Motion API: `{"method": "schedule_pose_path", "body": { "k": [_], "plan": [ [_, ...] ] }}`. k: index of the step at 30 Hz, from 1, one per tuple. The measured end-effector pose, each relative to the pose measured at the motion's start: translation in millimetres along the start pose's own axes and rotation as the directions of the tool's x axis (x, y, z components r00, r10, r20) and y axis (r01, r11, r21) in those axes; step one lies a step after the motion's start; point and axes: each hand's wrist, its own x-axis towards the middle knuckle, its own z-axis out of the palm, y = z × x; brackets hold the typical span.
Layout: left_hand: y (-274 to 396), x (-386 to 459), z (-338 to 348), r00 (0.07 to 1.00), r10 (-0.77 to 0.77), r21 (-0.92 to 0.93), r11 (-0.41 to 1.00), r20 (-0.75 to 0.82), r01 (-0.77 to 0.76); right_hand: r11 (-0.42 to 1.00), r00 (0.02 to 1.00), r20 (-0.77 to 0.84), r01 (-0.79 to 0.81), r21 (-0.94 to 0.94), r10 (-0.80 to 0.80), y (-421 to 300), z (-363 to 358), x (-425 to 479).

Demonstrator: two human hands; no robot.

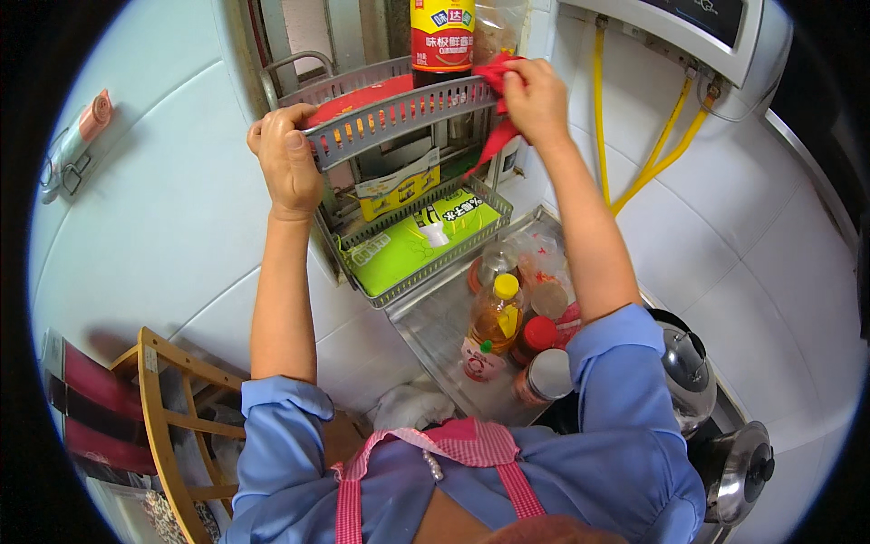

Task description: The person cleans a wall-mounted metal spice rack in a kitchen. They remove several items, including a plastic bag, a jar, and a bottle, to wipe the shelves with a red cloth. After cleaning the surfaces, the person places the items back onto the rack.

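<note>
A grey slotted two-tier rack (401, 117) stands at the wall by a window. My left hand (289, 153) grips the left end of its upper tier. At that tier's right end, my right hand (533, 98) holds a red cloth (499, 139) against the rim. On the upper tier are a soy sauce bottle (442, 41) with a red and yellow label, a clear plastic bag (493, 30) and a red liner or packet (363, 96). The lower tier holds a green printed cardboard sheet (421, 241) and a yellow packet (399, 187).
A metal tray (435, 347) below holds an oil bottle (499, 316), a red-lidded jar (537, 334) and a white-lidded jar (549, 375). Lidded metal pots (734, 476) stand right. A water heater (720, 27) with yellow hoses hangs above. A wooden rack (155, 408) is at left.
</note>
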Motion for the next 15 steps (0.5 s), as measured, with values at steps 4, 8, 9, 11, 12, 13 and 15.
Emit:
{"method": "schedule_pose_path", "body": {
  "k": [4, 8, 9, 11, 12, 13, 15],
  "plan": [
    [0.6, 0.5, -0.3, 1.000, 0.007, 0.009, 1.000, -0.006, -0.007, 0.986, 0.999, 0.044, -0.006, -0.168, 0.014, 55.3, -11.6, 16.3],
    [0.5, 0.6, 5.4, 0.999, 0.009, -0.013, 1.000, -0.045, -0.010, 0.972, 0.996, 0.037, -0.077, -0.224, 0.087, 79.6, -14.4, 20.0],
    [-0.6, -0.2, 5.3, 0.999, 0.006, -0.015, 1.000, -0.045, -0.006, 0.974, 0.995, 0.031, -0.081, -0.212, 0.090, 77.5, -11.7, 19.5],
    [-1.8, -1.8, 5.5, 0.999, 0.000, -0.019, 1.000, -0.046, 0.000, 0.978, 0.995, 0.017, -0.091, -0.186, 0.096, 70.9, -9.4, 14.9],
    [-2.7, -3.9, 3.3, 0.999, -0.038, 0.012, 0.999, 0.006, 0.038, 0.982, 0.997, 0.030, -0.067, -0.176, 0.074, 65.8, -11.7, 14.8],
    [-3.5, -5.1, 2.2, 1.000, -0.023, 0.017, 1.000, -0.008, 0.023, 0.985, 0.997, 0.040, -0.064, -0.161, 0.071, 57.2, -9.3, 13.3],
    [-3.4, -3.9, 3.0, 0.999, 0.009, 0.030, 1.000, -0.034, -0.008, 0.990, 0.996, 0.061, -0.057, -0.127, 0.065, 34.6, -6.1, 12.5]
  ]
}}
